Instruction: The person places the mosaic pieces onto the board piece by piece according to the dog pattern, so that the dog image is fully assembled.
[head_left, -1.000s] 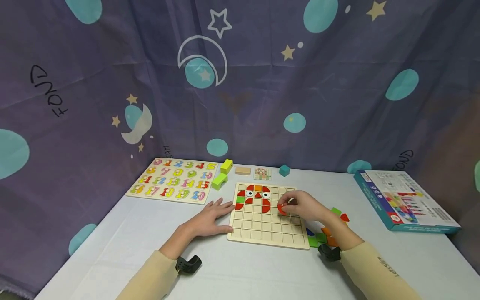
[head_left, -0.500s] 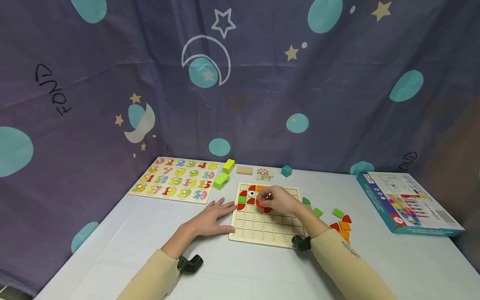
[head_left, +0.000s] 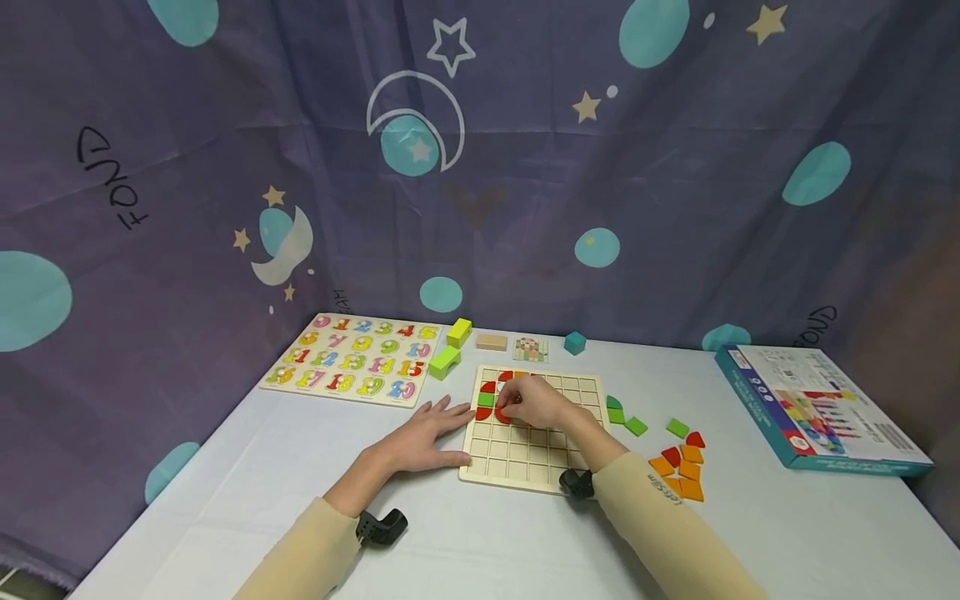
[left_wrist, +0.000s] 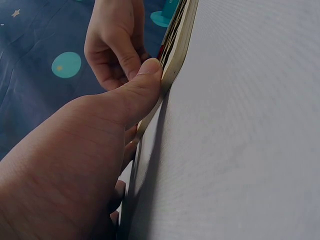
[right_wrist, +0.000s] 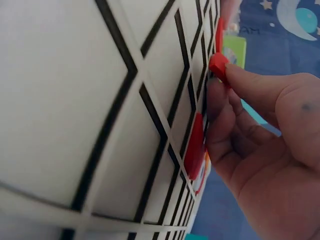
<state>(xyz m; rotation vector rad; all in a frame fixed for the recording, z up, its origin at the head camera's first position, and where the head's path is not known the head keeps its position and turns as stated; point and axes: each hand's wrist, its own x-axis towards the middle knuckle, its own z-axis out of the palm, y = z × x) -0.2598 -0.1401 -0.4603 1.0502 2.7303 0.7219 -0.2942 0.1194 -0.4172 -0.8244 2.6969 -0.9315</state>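
"So, what does the right hand (head_left: 536,403) have?"

"Its thumb and fingers pinch a small red piece (right_wrist: 218,65), held over the upper left part of the gridded board (head_left: 517,472). From the right wrist view, I can't tell whether it sits in a square."

"And the left hand (head_left: 426,438)?"

"Grasping nothing. Its fingers are spread, resting by the board's left edge, with the thumb against the rim."

"Anything laid in the grid near that pinch?"

"Yes, a green square (head_left: 486,400) just left of the right hand, with a red piece above it and another below. The hand hides part of the pattern."

"What lies to the right of the board?"

"Loose orange pieces (head_left: 691,472) on the tabletop (head_left: 450,542), with red and green ones near them. Well beyond, a flat box (head_left: 832,408)."

"And farther back?"

"A picture card (head_left: 531,349) between a flat wooden block (head_left: 492,342) and a teal block (head_left: 575,342). Over to the left, a number board (head_left: 325,386)."
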